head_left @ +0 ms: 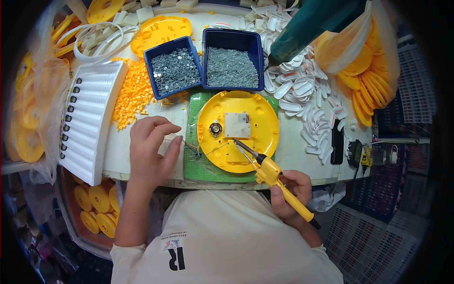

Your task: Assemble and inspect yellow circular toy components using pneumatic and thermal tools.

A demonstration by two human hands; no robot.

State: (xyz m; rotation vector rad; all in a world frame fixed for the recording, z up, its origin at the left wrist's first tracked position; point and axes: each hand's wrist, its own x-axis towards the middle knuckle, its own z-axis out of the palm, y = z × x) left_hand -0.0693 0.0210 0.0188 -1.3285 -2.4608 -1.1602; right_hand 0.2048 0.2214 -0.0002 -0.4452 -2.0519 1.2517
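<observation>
In my right hand (pixel 292 194) is a yellow soldering gun (pixel 270 173), its metal tip over a square battery-like yellow block (pixel 235 152) inside a round yellow plastic housing (pixel 268 120). My left hand (pixel 150 146), left of the housing, has thumb and fingers drawn together around thin wires (pixel 190 146). These run toward the yellow block; whether the tip touches them is too small to tell. A white gearbox-like box (pixel 236 125) and a round black-and-silver part (pixel 215 129) sit in the housing, which lies on a green mat (pixel 193 163).
Two blue bins (pixel 206 57) of small metal screws stand behind the housing. Left are small orange parts (pixel 135 87) and a white foam tray (pixel 90 118). White plastic pieces (pixel 302 90) spread at right. A teal power screwdriver (pixel 312 28) hangs above, near bagged yellow discs (pixel 366 90).
</observation>
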